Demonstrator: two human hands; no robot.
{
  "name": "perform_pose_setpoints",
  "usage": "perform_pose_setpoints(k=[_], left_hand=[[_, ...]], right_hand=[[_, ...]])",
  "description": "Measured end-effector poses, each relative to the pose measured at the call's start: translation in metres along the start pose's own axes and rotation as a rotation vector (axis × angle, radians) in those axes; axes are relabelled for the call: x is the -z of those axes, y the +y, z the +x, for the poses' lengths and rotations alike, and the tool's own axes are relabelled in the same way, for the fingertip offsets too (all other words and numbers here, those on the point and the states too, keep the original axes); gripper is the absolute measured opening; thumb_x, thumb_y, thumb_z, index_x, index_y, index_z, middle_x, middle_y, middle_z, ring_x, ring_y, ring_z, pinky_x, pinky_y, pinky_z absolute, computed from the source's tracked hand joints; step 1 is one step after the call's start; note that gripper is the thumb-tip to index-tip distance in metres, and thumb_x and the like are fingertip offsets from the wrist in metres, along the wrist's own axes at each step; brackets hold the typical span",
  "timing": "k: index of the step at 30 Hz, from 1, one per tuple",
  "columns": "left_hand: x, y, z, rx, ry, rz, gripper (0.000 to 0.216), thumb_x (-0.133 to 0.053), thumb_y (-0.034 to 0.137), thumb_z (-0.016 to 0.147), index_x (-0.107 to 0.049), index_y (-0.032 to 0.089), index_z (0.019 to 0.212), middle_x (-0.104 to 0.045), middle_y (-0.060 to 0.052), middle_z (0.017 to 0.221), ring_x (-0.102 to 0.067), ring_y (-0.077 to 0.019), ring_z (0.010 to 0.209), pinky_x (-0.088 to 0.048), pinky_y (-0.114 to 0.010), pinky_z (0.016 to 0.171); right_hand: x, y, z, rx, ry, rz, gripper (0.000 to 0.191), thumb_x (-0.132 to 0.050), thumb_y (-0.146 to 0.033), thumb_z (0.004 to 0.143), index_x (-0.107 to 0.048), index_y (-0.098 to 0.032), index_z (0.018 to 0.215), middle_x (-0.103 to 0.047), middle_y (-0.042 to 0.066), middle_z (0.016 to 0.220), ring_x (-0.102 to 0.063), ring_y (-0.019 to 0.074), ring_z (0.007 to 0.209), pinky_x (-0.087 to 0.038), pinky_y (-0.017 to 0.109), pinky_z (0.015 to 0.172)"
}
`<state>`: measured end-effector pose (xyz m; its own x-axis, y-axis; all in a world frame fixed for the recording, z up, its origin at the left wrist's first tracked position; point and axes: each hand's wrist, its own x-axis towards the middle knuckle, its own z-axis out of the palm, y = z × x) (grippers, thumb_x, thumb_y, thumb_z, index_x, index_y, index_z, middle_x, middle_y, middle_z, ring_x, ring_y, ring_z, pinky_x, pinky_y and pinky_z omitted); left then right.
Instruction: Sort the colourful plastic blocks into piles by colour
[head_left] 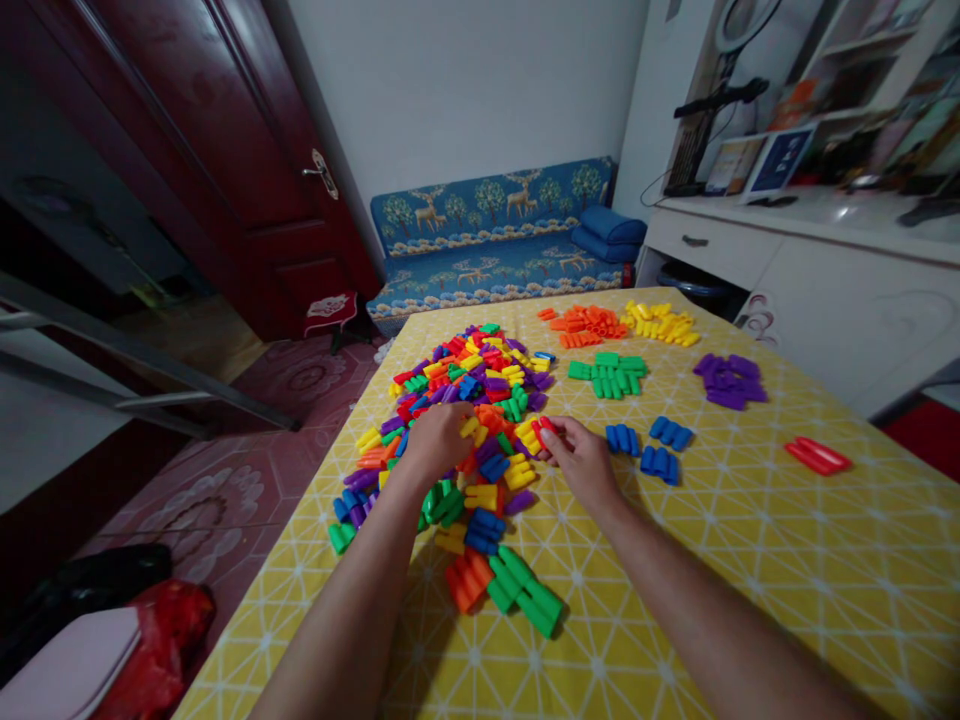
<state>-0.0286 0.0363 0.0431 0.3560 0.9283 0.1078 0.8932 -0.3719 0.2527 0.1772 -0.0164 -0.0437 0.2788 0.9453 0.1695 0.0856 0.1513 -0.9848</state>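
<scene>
A big heap of mixed coloured plastic blocks (pixel 465 400) lies on the yellow patterned tablecloth (pixel 750 560). My left hand (pixel 439 438) rests in the heap with fingers curled over a yellow block. My right hand (pixel 581 460) is at the heap's right edge, fingers pinched on a red block (pixel 546 426). Sorted groups lie to the right: orange blocks (pixel 587 325), yellow blocks (pixel 661 323), green blocks (pixel 609 375), purple blocks (pixel 729 380), blue blocks (pixel 651 445) and red blocks (pixel 817 456).
A blue patterned sofa (pixel 495 240) stands beyond the table. A dark red door (pixel 247 170) is at the left, a white cabinet (pixel 825 290) with shelves at the right. A red bag (pixel 157 630) lies on the floor at lower left.
</scene>
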Motion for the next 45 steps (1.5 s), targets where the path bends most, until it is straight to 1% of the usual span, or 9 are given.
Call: perform_pose_setpoints(k=[4,11,16,23,28,32,36,41,45], left_hand=[[-0.014,0.002,0.008,0.067,0.269,-0.594,0.009,-0.06,0.024,0.072,-0.058,0.019,0.078,-0.06,0.0,0.071,-0.06,-0.0159,0.067,-0.049,-0.026,0.062],[-0.05,0.034,0.009,0.164,0.138,-1.37,0.039,-0.079,0.037,0.058,-0.052,0.019,0.079,-0.051,0.007,0.066,-0.053,-0.0087,0.058,-0.055,-0.025,0.057],[-0.063,0.038,0.01,0.076,0.144,-1.379,0.038,-0.08,0.037,0.059,-0.052,0.019,0.078,-0.052,0.007,0.065,-0.052,-0.0077,0.056,-0.054,-0.023,0.057],[-0.053,0.027,0.013,0.172,0.353,-1.361,0.034,-0.075,0.034,0.062,-0.048,0.021,0.078,-0.046,0.008,0.066,-0.048,-0.0074,0.056,-0.054,-0.024,0.056],[-0.059,0.032,0.009,0.094,0.277,-1.326,0.033,-0.077,0.034,0.062,-0.052,0.019,0.077,-0.05,0.007,0.066,-0.049,-0.0078,0.057,-0.05,-0.021,0.056],[-0.061,0.039,0.009,-0.012,0.279,-1.225,0.026,-0.074,0.029,0.064,-0.054,0.018,0.076,-0.052,0.006,0.066,-0.049,-0.0074,0.057,-0.046,-0.018,0.055],[-0.051,0.026,0.015,0.148,0.483,-1.292,0.028,-0.072,0.03,0.064,-0.049,0.019,0.077,-0.048,0.007,0.069,-0.05,-0.0078,0.058,-0.051,-0.021,0.056],[-0.052,0.006,0.02,0.214,0.436,-1.142,0.029,-0.072,0.04,0.07,-0.058,0.016,0.076,-0.055,0.002,0.071,-0.057,-0.0129,0.065,-0.052,-0.023,0.055],[-0.052,0.011,0.017,0.176,0.495,-1.17,0.032,-0.07,0.046,0.077,-0.063,0.016,0.086,-0.063,-0.003,0.085,-0.063,-0.0169,0.079,-0.055,-0.026,0.064]], right_hand=[[0.001,0.0,0.0,0.054,0.018,-0.045,0.045,-0.065,-0.057,0.078,-0.065,-0.017,0.098,-0.072,0.008,0.085,-0.066,0.0174,0.064,-0.053,0.027,0.053],[0.001,-0.016,-0.006,0.058,0.015,0.019,0.04,-0.063,-0.054,0.08,-0.059,-0.019,0.099,-0.069,0.006,0.09,-0.059,0.0129,0.057,-0.047,0.024,0.048],[0.0,-0.014,-0.008,0.09,-0.058,-0.036,0.049,-0.071,-0.051,0.076,-0.059,-0.019,0.111,-0.069,0.005,0.097,-0.063,0.0158,0.071,-0.052,0.026,0.061],[-0.001,-0.01,-0.007,0.148,-0.019,-0.196,0.024,-0.066,-0.04,0.078,-0.062,-0.018,0.088,-0.065,0.003,0.078,-0.059,0.0157,0.069,-0.049,0.027,0.064],[-0.002,-0.012,-0.008,0.113,-0.039,-0.106,0.044,-0.075,-0.045,0.071,-0.063,-0.019,0.105,-0.069,0.004,0.086,-0.063,0.0175,0.073,-0.052,0.028,0.065],[-0.001,-0.013,-0.009,0.154,-0.021,-0.257,0.026,-0.069,-0.041,0.076,-0.066,-0.019,0.089,-0.068,0.004,0.079,-0.061,0.0163,0.067,-0.05,0.027,0.063],[-0.002,-0.011,-0.009,0.159,-0.038,-0.3,0.026,-0.067,-0.04,0.076,-0.069,-0.018,0.088,-0.071,0.005,0.08,-0.063,0.0182,0.07,-0.051,0.029,0.066],[-0.001,-0.008,-0.006,0.134,-0.014,-0.215,0.045,-0.066,-0.047,0.079,-0.067,-0.018,0.114,-0.072,0.009,0.107,-0.067,0.0235,0.094,-0.054,0.035,0.08],[0.001,-0.013,-0.008,0.15,0.021,-0.216,0.044,-0.058,-0.05,0.086,-0.066,-0.017,0.113,-0.073,0.008,0.098,-0.067,0.0211,0.084,-0.053,0.033,0.074]])
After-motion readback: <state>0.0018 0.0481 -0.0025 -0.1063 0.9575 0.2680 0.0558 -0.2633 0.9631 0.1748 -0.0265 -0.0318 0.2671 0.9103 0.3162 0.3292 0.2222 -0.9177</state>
